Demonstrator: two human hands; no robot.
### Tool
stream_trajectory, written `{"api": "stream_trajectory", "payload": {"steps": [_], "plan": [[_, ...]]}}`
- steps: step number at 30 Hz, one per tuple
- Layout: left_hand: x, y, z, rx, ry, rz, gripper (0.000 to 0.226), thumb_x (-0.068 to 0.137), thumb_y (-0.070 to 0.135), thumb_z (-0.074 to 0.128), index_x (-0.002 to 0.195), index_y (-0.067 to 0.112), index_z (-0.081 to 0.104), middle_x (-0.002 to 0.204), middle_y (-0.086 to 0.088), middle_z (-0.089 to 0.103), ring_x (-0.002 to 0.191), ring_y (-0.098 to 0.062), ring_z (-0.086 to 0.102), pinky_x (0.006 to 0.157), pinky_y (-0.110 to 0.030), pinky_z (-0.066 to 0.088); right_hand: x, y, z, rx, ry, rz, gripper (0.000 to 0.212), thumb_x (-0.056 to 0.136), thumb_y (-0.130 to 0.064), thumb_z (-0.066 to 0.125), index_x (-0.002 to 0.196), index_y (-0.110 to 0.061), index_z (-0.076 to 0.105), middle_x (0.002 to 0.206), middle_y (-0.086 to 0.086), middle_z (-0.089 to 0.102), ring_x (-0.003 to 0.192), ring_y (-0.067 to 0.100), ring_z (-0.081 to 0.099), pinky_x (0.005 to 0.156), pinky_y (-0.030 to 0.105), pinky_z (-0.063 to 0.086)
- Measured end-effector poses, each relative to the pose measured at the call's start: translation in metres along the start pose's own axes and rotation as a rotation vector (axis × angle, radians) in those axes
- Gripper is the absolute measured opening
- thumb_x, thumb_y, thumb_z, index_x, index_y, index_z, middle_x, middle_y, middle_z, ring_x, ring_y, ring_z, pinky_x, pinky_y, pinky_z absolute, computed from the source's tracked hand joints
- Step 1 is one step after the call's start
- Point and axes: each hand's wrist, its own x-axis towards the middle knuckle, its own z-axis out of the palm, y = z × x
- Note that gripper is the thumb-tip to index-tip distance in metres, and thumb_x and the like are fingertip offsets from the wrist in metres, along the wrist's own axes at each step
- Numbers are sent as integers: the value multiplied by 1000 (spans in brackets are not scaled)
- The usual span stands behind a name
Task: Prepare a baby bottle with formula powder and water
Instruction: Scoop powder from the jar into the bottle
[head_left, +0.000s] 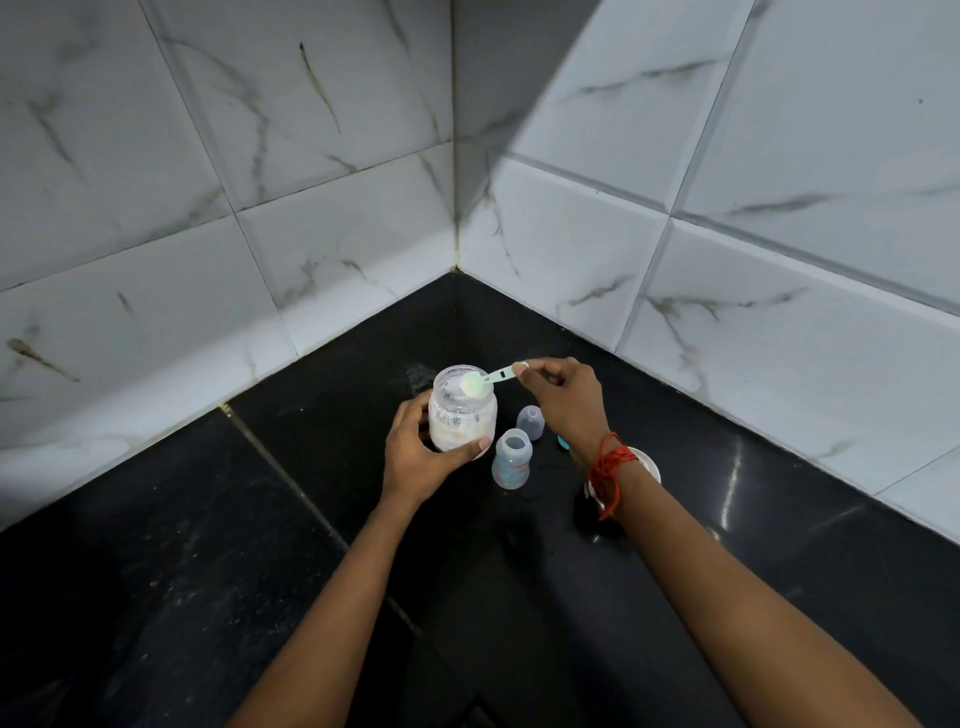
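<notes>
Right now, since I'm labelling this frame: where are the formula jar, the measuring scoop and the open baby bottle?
formula jar (462, 422), head view, on its clear side wall.
measuring scoop (474, 385), head view, on its bowl at the jar's mouth.
baby bottle (511, 466), head view, on its body below the open neck.

No wording, brand or number can be read here. The handle of the measuring scoop (497, 375), over the mouth of the powder jar (461, 418), bears one small dark mark, too small to make out. Just right of the jar, the baby bottle (511, 464) carries faint bluish print on its side, too blurred to read.
</notes>
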Motion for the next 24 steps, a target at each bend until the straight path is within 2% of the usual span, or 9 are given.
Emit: {"api": "stream_trajectory", "payload": {"steps": [2, 4, 8, 12, 15, 18, 21, 24], "plan": [[0, -1, 0, -3, 1, -5, 87, 57, 47, 98, 133, 28, 61, 129, 11, 59, 117, -6, 63, 94, -36, 59, -1, 1, 1, 2, -6, 34, 8, 88, -28, 72, 87, -28, 80, 77, -12, 64, 90, 19, 65, 88, 39, 53], [0, -5, 0, -21, 15, -20, 85, 58, 44, 100, 133, 32, 61, 131, 13, 62, 119, -5, 63, 96, -35, 58, -1, 3, 2, 88, 1, 106, 10, 88, -26, 73, 89, -21, 81, 67, -16, 63, 77, 11, 61, 79, 35, 51], [3, -18, 3, 23, 44, -76, 82, 58, 45, 98, 131, 41, 60, 129, 18, 67, 121, -8, 61, 102, -38, 53, 1, 1, -2, 311, 57, 283, 14, 88, -25, 74, 94, -13, 80, 59, -12, 61, 58, 1, 52, 60, 20, 42], [14, -38, 8, -16, 69, -143, 75, 53, 44, 98, 117, 57, 60, 120, 17, 72, 112, -5, 68, 99, -41, 57, 1, 3, -11, 382, 71, 356, 16, 87, -24, 75, 95, -10, 79, 61, -6, 49, 52, 4, 41, 52, 19, 36], [22, -48, 13, -41, 83, -196, 77, 56, 33, 99, 120, 50, 59, 122, 12, 72, 113, -7, 68, 101, -41, 57, 2, 7, -17, 383, 78, 374, 10, 88, -23, 75, 90, -14, 78, 55, -8, 43, 45, 3, 36, 47, 17, 34], [25, -56, 18, -47, 75, -219, 79, 60, 21, 100, 124, 43, 59, 123, 11, 71, 114, -10, 68, 103, -41, 56, 2, 9, -23, 375, 88, 381, 8, 88, -23, 75, 89, -15, 77, 65, -7, 57, 56, 5, 43, 52, 19, 37], [23, -60, 21, -32, 46, -221, 83, 63, 20, 99, 132, 38, 58, 127, 12, 68, 119, -11, 66, 105, -37, 54, 0, 11, -25, 364, 94, 390, 6, 87, -24, 75, 83, -20, 76, 72, -2, 58, 60, 7, 44, 53, 21, 38], [15, -64, 22, -7, 66, -276, 101, 61, 26, 101, 147, 22, 49, 141, 3, 61, 128, -15, 60, 109, -37, 50, -4, 13, -26, 367, 96, 386, 8, 87, -25, 75, 79, -23, 75, 75, 0, 58, 66, 9, 46, 56, 23, 39]]}}
